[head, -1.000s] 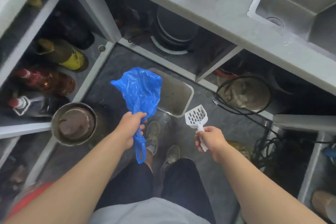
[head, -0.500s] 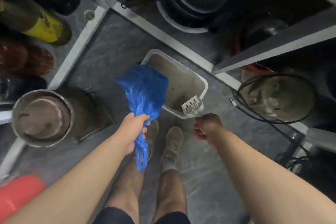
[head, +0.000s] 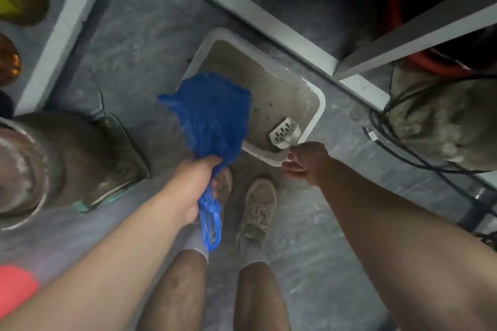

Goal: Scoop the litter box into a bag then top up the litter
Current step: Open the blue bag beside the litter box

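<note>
Litter box [head: 317, 105] holds brownish litter [head: 269, 97] and white scoop [head: 285, 133].

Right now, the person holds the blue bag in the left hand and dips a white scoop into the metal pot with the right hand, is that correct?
Not quite: in the head view the white scoop is in the litter box, not the metal pot. The rest stands: the left hand grips the blue bag, and the right hand holds the scoop.

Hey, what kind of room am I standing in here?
Probably a kitchen or utility corner: open under-counter shelves with white frames, big pots on the grey floor, and a litter box tucked against the shelving.
</note>
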Motion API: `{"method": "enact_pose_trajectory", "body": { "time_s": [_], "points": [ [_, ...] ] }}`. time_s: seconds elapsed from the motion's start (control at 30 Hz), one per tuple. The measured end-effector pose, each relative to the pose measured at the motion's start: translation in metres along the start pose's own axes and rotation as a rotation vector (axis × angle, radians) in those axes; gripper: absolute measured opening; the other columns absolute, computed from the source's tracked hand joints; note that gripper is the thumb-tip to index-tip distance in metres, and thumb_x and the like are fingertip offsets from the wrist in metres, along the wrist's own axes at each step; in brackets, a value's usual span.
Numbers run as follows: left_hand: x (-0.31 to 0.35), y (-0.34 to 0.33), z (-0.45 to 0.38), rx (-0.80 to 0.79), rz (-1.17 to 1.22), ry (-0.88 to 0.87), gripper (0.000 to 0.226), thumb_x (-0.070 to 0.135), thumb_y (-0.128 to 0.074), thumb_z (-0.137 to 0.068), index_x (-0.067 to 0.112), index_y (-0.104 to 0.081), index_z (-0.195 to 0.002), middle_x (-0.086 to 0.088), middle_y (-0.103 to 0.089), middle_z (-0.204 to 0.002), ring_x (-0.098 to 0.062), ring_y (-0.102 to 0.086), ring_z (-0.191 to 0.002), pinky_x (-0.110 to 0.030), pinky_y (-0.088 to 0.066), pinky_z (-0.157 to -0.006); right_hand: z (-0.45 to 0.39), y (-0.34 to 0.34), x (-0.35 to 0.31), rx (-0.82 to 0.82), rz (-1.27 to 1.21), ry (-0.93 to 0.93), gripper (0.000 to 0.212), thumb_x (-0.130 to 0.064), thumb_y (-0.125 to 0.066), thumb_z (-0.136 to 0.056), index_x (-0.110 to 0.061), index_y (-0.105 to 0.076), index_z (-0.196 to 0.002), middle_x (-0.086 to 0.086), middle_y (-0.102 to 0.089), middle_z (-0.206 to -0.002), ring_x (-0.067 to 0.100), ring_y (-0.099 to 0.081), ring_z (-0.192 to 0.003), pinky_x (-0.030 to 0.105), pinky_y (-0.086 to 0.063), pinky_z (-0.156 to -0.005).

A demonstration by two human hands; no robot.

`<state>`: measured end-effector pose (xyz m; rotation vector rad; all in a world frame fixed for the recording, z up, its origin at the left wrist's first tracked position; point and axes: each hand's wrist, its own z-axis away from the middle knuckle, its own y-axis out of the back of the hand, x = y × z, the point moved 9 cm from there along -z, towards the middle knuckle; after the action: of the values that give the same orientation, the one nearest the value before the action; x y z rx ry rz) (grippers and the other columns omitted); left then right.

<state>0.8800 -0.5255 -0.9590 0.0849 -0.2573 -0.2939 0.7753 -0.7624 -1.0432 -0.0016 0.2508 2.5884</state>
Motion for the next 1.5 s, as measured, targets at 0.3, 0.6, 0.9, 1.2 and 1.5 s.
{"method": "enact_pose_trajectory", "body": {
  "time_s": [0.3,0.6,0.9,1.2,1.5],
  "points": [
    [0.0,-0.008,0.004,-0.015,-0.041,-0.02,0.007,0.018,-0.059,-0.093,0.017,-0.059,-0.1,-0.004,-0.053,-0.075,-0.01,-0.042,-0.049,-0.021,-0.034,-0.042,0.0,0.016,0.004,0.025,-0.019,-0.008,0.034,-0.007,-0.058,-0.099,0.003,-0.05,-0.13,0.016,-0.064,-0.092,0.029,-0.073,-0.073,0.04,-0.061,-0.05],
    [0.014,-0.029,0.065,-0.065,-0.062,-0.031,0.007,0.018,-0.06,-0.094,0.012,-0.061,-0.093,-0.002,-0.058,-0.067,-0.013,-0.049,-0.051,-0.024,-0.035,-0.041,0.078,0.033,0.012,0.052,0.006,0.045,0.039,-0.013,-0.058,-0.099,-0.008,-0.048,-0.137,0.013,-0.061,-0.11,0.031,-0.07,-0.089,0.042,-0.061,-0.06],
    [0.054,-0.041,0.212,-0.155,-0.065,-0.132,0.018,0.027,-0.054,-0.099,0.016,-0.066,-0.106,0.0,-0.073,-0.084,-0.014,-0.068,-0.068,-0.025,-0.049,-0.06,0.3,0.002,-0.004,-0.282,-0.03,0.359,0.015,-0.016,-0.064,-0.093,-0.012,-0.064,-0.107,0.006,-0.067,-0.09,0.016,-0.064,-0.074,0.035,-0.055,-0.064],
    [0.075,-0.035,0.396,-0.508,-0.068,-0.142,0.038,0.037,-0.052,-0.1,0.013,-0.068,-0.126,-0.008,-0.073,-0.109,-0.021,-0.07,-0.083,-0.033,-0.057,-0.072,0.482,0.025,-0.01,-0.199,0.016,0.548,0.015,-0.003,-0.065,-0.089,-0.014,-0.056,-0.091,0.009,-0.059,-0.087,0.02,-0.057,-0.066,0.035,-0.049,-0.059],
    [0.104,0.032,0.509,-0.544,-0.219,-0.405,0.011,0.014,-0.064,-0.095,0.015,-0.067,-0.106,-0.001,-0.075,-0.092,-0.017,-0.072,-0.08,-0.032,-0.057,-0.07,0.613,0.049,0.0,-0.067,-0.072,0.696,0.019,0.006,-0.051,-0.093,-0.006,-0.061,-0.104,0.009,-0.062,-0.091,0.021,-0.063,-0.068,0.025,-0.052,-0.05]
  ]
}}
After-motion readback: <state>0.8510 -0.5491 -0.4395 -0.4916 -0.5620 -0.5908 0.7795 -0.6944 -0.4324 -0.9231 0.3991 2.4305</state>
